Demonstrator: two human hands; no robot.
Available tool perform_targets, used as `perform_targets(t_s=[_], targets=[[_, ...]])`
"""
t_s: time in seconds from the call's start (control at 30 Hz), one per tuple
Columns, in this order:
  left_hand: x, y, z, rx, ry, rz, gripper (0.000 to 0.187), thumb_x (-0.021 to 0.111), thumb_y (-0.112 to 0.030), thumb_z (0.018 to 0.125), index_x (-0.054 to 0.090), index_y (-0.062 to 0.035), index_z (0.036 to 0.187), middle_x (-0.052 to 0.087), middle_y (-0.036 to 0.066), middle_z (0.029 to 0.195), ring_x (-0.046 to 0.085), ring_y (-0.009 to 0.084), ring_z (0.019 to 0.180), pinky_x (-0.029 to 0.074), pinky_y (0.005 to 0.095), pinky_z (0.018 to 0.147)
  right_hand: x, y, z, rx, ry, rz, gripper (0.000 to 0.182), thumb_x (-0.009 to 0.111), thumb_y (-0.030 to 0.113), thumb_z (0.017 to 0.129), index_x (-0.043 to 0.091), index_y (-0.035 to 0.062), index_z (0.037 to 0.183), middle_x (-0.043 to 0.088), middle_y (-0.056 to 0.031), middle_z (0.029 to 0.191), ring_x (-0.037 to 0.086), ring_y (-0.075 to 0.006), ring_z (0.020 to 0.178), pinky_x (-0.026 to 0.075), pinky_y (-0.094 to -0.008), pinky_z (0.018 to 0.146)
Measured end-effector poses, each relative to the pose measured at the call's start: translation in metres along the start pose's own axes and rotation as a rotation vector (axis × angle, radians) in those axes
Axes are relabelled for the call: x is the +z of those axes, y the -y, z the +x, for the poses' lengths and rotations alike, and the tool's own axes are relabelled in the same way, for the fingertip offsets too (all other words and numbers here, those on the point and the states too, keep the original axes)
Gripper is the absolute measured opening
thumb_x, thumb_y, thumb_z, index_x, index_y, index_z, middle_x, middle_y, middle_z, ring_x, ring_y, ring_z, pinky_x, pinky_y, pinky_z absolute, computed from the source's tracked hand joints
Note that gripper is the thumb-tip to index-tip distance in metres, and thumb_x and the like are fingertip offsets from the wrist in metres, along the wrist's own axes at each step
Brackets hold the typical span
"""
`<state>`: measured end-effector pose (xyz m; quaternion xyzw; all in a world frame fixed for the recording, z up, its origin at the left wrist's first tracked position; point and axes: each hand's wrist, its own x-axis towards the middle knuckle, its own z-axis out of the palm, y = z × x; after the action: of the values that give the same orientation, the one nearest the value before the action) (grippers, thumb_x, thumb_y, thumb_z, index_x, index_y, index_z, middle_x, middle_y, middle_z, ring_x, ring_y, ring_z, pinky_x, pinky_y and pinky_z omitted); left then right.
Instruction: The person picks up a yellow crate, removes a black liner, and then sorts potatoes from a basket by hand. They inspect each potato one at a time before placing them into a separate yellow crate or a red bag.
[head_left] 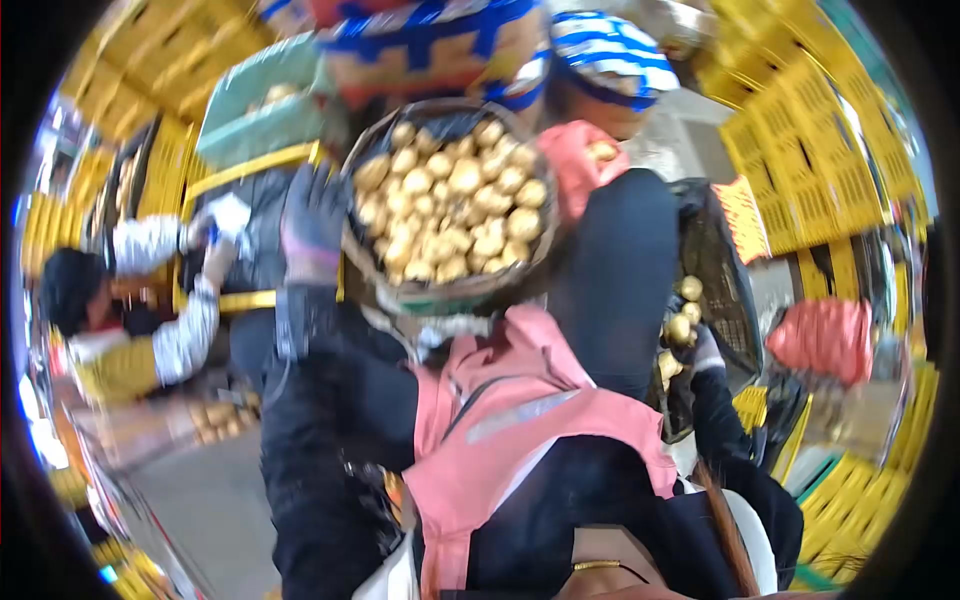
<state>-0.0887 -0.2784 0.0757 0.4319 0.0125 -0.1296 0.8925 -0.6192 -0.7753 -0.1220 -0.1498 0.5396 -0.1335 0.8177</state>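
Note:
My left hand (312,225), in a grey-and-lilac glove, is open with its fingers stretched out. It is over a black-lined yellow crate (262,298), beside the left rim of a round basket (450,292). The basket is full of pale yellow potatoes (465,178). At my right, my gloved right hand (704,352) is down at a dark-lined crate (733,310), its dark fingers curled against a potato (678,330). Blur and the potatoes partly hide those fingertips. More potatoes (690,289) lie in that crate.
At the left, a co-worker (100,330) reaches over the black-lined crate with something white (230,215). Large blue-and-white taped baskets (430,50), a green bin (262,105) and a pink bag (580,165) stand ahead. Yellow crates (800,150) and a red bag (825,340) are at the right.

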Motion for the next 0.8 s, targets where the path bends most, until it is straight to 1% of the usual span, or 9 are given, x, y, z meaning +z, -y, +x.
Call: perform_targets(t_s=[0.07, 0.1, 0.2, 0.33, 0.47, 0.5, 0.63, 0.7, 0.8], targets=[[-0.008, -0.008, 0.006, -0.055, -0.029, -0.036, 0.044, 0.041, -0.023, 0.1, 0.042, -0.01, 0.142, 0.046, 0.007, 0.141, 0.048, 0.0266, 0.123, 0.039, 0.0416, 0.104, -0.028, 0.007, 0.006, -0.232, -0.225, -0.197, 0.025, 0.053, 0.028, 0.09, 0.062, 0.0095, 0.104, 0.065, -0.0097, 0.099, 0.061, -0.023, 0.086, 0.052, -0.0335, 0.077], [-0.007, -0.01, 0.007, -0.057, -0.045, -0.038, 0.044, 0.04, -0.023, 0.1, 0.041, -0.0095, 0.142, 0.045, 0.008, 0.142, 0.048, 0.0264, 0.124, 0.039, 0.0413, 0.103, -0.047, 0.048, 0.026, -0.353, 0.21, -0.353, 0.019, 0.051, 0.024, 0.091, 0.061, 0.0104, 0.099, 0.064, -0.0071, 0.1, 0.059, -0.0172, 0.08, 0.05, -0.0281, 0.073], [0.018, -0.018, 0.001, -0.042, -0.091, 0.005, 0.043, 0.039, -0.023, 0.101, 0.04, -0.0087, 0.142, 0.046, 0.008, 0.141, 0.049, 0.0261, 0.123, 0.039, 0.0406, 0.103, 0.185, 0.069, -0.077, -1.065, 0.042, -0.663, 0.026, 0.053, 0.017, 0.091, 0.057, 0.0034, 0.113, 0.062, -0.0106, 0.109, 0.058, -0.019, 0.095, 0.049, -0.0301, 0.083], [0.024, -0.02, 0.008, -0.016, 0.019, 0.035, 0.044, 0.039, -0.024, 0.101, 0.04, -0.0082, 0.142, 0.049, 0.009, 0.139, 0.051, 0.0245, 0.121, 0.04, 0.039, 0.102, 0.451, 0.005, -0.148, -1.449, 0.543, -0.95, 0.037, 0.054, 0.01, 0.091, 0.054, -0.0012, 0.127, 0.06, -0.0129, 0.118, 0.058, -0.0207, 0.107, 0.048, -0.0317, 0.091], [0.022, -0.03, 0.02, 0.024, -0.069, 0.048, 0.044, 0.043, -0.026, 0.1, 0.043, -0.0092, 0.14, 0.053, 0.009, 0.136, 0.053, 0.0228, 0.12, 0.041, 0.037, 0.1, 0.541, -0.176, -0.021, -1.17, 1.391, -1.424, 0.039, 0.054, 0.007, 0.089, 0.055, 0.0075, 0.129, 0.063, -0.0075, 0.112, 0.061, -0.0212, 0.089, 0.049, -0.0317, 0.082], [0.019, -0.032, 0.022, 0.019, -0.096, 0.011, 0.044, 0.045, -0.027, 0.099, 0.044, -0.0095, 0.139, 0.053, 0.008, 0.136, 0.053, 0.0224, 0.119, 0.041, 0.0365, 0.1, 0.547, -0.219, -0.048, -0.703, 0.975, -1.785, 0.04, 0.055, 0.008, 0.088, 0.056, 0.0085, 0.128, 0.064, -0.0088, 0.107, 0.06, -0.0214, 0.093, 0.048, -0.0327, 0.086], [0.016, -0.039, 0.018, 0.107, -0.128, 0.019, 0.041, 0.049, -0.027, 0.095, 0.051, -0.0077, 0.131, 0.061, 0.008, 0.122, 0.059, 0.0193, 0.104, 0.045, 0.0301, 0.085, 0.556, -0.336, 0.069, -0.963, 0.863, -2.22, 0.078, 0.066, 0.019, 0.073, 0.037, 0.0206, 0.146, 0.026, -0.0196, 0.153, 0.045, -0.0399, 0.13, 0.042, -0.044, 0.105], [0.014, -0.041, 0.014, 0.131, -0.1, 0.024, 0.04, 0.05, -0.025, 0.095, 0.051, -0.0064, 0.131, 0.061, 0.009, 0.12, 0.06, 0.0189, 0.1, 0.046, 0.0293, 0.084, 0.578, -0.36, 0.059, -0.918, 0.574, -2.427, 0.083, 0.071, 0.029, 0.069, 0.038, 0.021, 0.145, 0.025, -0.0218, 0.153, 0.045, -0.0405, 0.13, 0.045, -0.0437, 0.102], [0.005, -0.039, 0.011, 0.156, -0.071, -0.023, 0.037, 0.05, -0.02, 0.095, 0.051, -0.0025, 0.128, 0.062, 0.01, 0.117, 0.061, 0.0176, 0.097, 0.046, 0.0257, 0.081, 0.596, -0.346, 0.092, -0.767, 0.807, -2.439, 0.086, 0.08, 0.04, 0.062, 0.046, 0.0168, 0.138, 0.043, -0.0213, 0.14, 0.052, -0.0411, 0.119, 0.048, -0.0452, 0.097]])
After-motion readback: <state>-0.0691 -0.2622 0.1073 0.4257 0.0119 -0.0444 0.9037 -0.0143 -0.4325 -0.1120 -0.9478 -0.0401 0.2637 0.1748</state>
